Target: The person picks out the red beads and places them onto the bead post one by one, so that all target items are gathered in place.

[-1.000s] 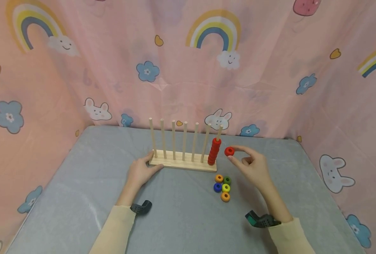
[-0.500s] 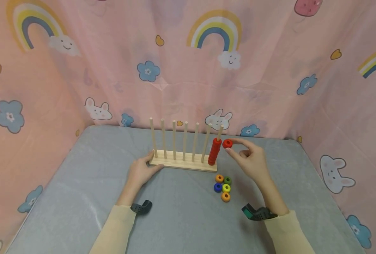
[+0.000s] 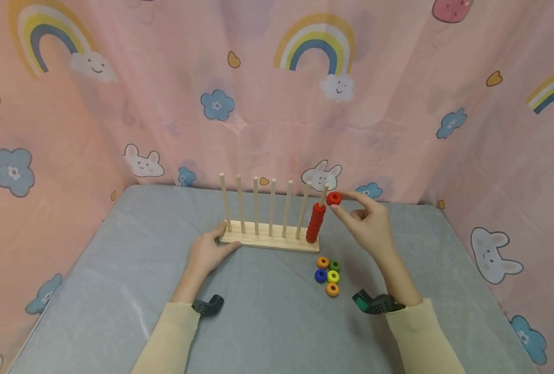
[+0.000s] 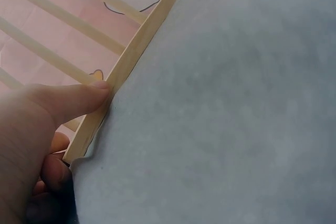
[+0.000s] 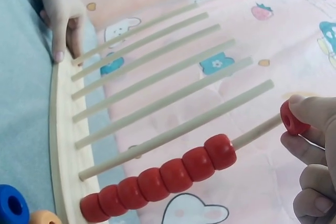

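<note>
My right hand [image 3: 370, 226] pinches a red bead [image 3: 333, 199] between thumb and fingers. In the right wrist view that bead [image 5: 294, 118] is at the tip of the rightmost peg [image 5: 257, 131]; whether it is threaded I cannot tell. Several red beads [image 3: 316, 223] are stacked on that peg below. The wooden peg rack [image 3: 267, 240] has several other upright pegs, all bare. My left hand [image 3: 206, 252] grips the rack's left end, its thumb [image 4: 86, 98] pressed on the front edge and its other fingers curled behind the end.
Loose beads lie in front of the rack's right end: two orange [image 3: 332, 290], one blue [image 3: 320, 276], one yellow [image 3: 333, 277] and one green [image 3: 335, 265]. A grey cloth [image 3: 258, 322] covers the table. Behind it hangs a pink patterned curtain [image 3: 267, 104].
My right hand has lifted the red bead up and slightly left, from beside the red stack to near the peg's top. The left hand and the rack have stayed in place.
</note>
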Demonstrator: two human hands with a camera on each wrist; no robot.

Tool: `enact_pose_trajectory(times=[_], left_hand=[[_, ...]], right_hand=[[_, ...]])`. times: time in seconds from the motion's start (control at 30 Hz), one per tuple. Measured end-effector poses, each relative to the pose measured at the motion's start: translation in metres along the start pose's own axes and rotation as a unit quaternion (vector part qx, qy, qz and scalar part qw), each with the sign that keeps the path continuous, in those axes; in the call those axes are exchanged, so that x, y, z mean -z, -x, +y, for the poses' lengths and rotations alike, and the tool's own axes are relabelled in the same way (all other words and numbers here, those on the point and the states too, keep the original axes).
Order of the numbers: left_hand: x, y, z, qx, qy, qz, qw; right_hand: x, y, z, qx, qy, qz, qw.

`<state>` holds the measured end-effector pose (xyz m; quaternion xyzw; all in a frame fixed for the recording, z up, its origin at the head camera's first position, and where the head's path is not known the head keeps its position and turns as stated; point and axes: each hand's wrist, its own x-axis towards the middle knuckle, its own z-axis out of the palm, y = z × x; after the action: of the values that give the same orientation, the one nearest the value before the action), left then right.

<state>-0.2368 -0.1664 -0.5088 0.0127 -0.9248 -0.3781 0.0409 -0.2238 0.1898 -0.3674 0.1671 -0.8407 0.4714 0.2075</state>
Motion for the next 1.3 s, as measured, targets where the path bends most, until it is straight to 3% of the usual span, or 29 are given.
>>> enact_pose_trajectory(times=[0.13, 0.27, 0.4, 0.57, 0.9, 1.3], left_hand=[[0.000, 0.000, -0.001, -0.002, -0.001, 0.002, 1.0000], [-0.001, 0.000, -0.002, -0.004, -0.001, 0.003, 1.0000], [0.000, 0.000, -0.002, -0.004, -0.002, 0.002, 1.0000], [0.000, 0.000, -0.001, -0.005, -0.008, 0.001, 1.0000], [0.000, -0.001, -0.001, -0.015, -0.010, 0.003, 0.9998], [0.000, -0.002, -0.003, -0.018, -0.009, 0.003, 0.9998]], right_hand=[[-0.001, -0.008, 0.001, 0.004, -0.013, 0.010, 0.9999], [-0.001, -0.015, -0.014, 0.004, -0.029, 0.020, 0.9994], [-0.004, -0.021, -0.006, -0.009, -0.019, 0.028, 0.9994], [-0.009, -0.027, 0.005, -0.017, -0.006, 0.020, 0.9996], [-0.012, -0.029, 0.015, -0.032, -0.047, -0.008, 0.9983], [-0.014, -0.024, 0.018, -0.039, -0.030, -0.021, 0.9986]])
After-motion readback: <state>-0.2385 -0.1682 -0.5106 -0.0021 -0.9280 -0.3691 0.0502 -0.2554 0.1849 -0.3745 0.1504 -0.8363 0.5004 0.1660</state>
